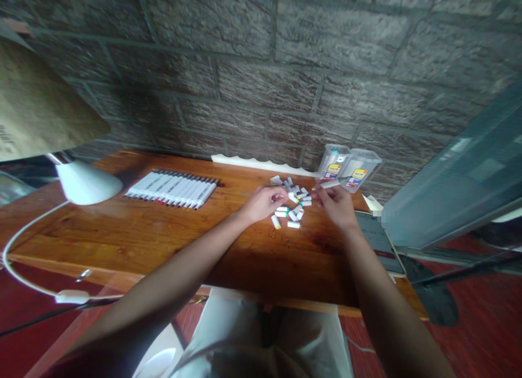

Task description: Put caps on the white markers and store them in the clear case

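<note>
My right hand [336, 206] is closed around a white marker [332, 183], which lies slantwise across the fingers with its darker end to the right. To its left, my left hand [265, 203] pinches what looks like a small white marker cap [291, 195] with a bit of orange-red at the fingertips. Between and below both hands, several loose white caps [293, 224] with coloured ends are scattered on the wooden table [171, 242]. Further left, a row of white markers [171, 189] lies side by side, dark ends towards the wall.
Two clear plastic boxes [362, 161] with yellow labels stand at the back right against the brick wall. A tablet [379, 242] rests at the table's right edge. On the left stands a white-based lamp [85, 182] with a hanging cord. A white wavy-edged strip [261, 164] lines the back.
</note>
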### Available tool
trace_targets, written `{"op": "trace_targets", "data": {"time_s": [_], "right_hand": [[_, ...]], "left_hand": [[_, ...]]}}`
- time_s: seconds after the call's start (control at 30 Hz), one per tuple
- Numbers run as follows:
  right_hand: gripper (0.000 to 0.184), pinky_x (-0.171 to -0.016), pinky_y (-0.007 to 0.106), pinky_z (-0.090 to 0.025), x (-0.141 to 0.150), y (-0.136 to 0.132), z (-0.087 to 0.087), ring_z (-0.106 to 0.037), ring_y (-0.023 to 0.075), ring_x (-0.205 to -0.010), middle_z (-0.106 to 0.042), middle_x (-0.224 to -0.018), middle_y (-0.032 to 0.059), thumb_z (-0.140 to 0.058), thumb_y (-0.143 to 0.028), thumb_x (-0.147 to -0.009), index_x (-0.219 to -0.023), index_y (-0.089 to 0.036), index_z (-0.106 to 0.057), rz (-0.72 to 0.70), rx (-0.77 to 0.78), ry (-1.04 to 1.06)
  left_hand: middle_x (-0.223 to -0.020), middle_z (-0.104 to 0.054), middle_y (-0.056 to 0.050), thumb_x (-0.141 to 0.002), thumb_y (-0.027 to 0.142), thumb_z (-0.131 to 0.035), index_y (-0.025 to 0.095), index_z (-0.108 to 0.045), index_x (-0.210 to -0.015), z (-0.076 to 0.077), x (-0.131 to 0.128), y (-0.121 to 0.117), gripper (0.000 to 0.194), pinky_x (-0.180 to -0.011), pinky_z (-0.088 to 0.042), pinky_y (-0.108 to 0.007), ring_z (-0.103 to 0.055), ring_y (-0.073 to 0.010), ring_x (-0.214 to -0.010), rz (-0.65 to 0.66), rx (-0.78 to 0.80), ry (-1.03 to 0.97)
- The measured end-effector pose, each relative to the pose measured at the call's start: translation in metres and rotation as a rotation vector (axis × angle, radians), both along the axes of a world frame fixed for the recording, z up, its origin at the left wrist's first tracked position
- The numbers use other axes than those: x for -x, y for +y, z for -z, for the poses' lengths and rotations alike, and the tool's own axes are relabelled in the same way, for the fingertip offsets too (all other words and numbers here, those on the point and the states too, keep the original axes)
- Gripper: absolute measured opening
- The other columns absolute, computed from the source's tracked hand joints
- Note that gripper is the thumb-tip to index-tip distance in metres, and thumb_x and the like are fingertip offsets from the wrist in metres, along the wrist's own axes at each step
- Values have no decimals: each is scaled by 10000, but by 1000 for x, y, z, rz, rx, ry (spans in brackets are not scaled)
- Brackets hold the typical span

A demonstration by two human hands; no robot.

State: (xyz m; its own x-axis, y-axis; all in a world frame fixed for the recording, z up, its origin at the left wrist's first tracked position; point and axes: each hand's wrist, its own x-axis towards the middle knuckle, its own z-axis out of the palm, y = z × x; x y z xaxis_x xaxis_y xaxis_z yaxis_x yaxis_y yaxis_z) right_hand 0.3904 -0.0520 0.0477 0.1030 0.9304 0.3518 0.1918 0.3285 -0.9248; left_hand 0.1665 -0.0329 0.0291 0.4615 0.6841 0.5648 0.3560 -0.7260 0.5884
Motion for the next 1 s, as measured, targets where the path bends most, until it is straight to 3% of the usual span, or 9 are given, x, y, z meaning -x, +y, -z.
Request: {"op": "trace_targets", "data": {"time_s": [0.1, 0.27, 0.37, 0.53, 0.63, 0.8, 1.0], "right_hand": [[377, -447, 230, -360, 2, -4, -5, -471, 81, -456, -624, -604, -11, -695, -531, -768, -825, -164, -631, -31, -27, -14], [358, -440, 223, -327, 10, -11, -13, -431, 70, -453, -565, -559, -42, -703, -521, -773, -780, -173, -623, -11, -96, 62], [370, -428, 227, -333, 16, -15, -16, -440, 75, -447, -596, -586, -33, -706, -524, -765, -856, -170, -650, -11, -88, 101], [397, -406, 234, -329, 24, -20, -18, -432, 80, -425, -611, -586, -21, -699, -541, -760, -865, -161, -654, -70, -71, 101], [407, -402, 231, -331, 27, -22, -19, -428, 79, -424, -634, -606, -7, -691, -546, -764, -880, -158, -662, -94, -56, 86], [381, -409, 228, -339, 28, -25, -21, -438, 80, -440, -662, -656, 3, -683, -516, -787, -935, -166, -663, -143, -84, 93], [348, -411, 230, -325, 29, -26, -20, -425, 82, -441, -638, -633, -3, -677, -501, -802, -888, -165, -663, -114, -125, 81]], "left_hand": [[-917, -698, -54, -834, 271, -654, 131, -635, -896, -1, -1, -2, 155, -710, -497, -239, -632, -118, -736, 51, 163, -197], [-1059, -704, -120, -835, 345, -679, 117, -551, -1236, 6, -5, 2, 479, -846, -515, -283, -674, -164, -941, 265, 365, -392], [-1154, -684, -148, -849, 386, -659, 113, -575, -1218, 9, -5, 3, 467, -882, -516, -311, -669, -189, -1003, 280, 422, -409], [-972, -708, -97, -847, 417, -659, 121, -584, -1095, 5, -5, -1, 393, -808, -533, -290, -690, -172, -876, 314, 480, -393], [-963, -690, -91, -856, 436, -639, 123, -590, -1052, 3, -4, -2, 373, -810, -531, -293, -679, -171, -870, 299, 453, -366], [-1033, -672, -109, -859, 391, -644, 114, -640, -1050, 5, -3, 0, 336, -868, -501, -297, -640, -187, -963, 172, 250, -286], [-1093, -683, -126, -875, 389, -622, 121, -645, -1109, 4, -2, -1, 356, -900, -498, -310, -640, -203, -1008, 147, 206, -267]]}}
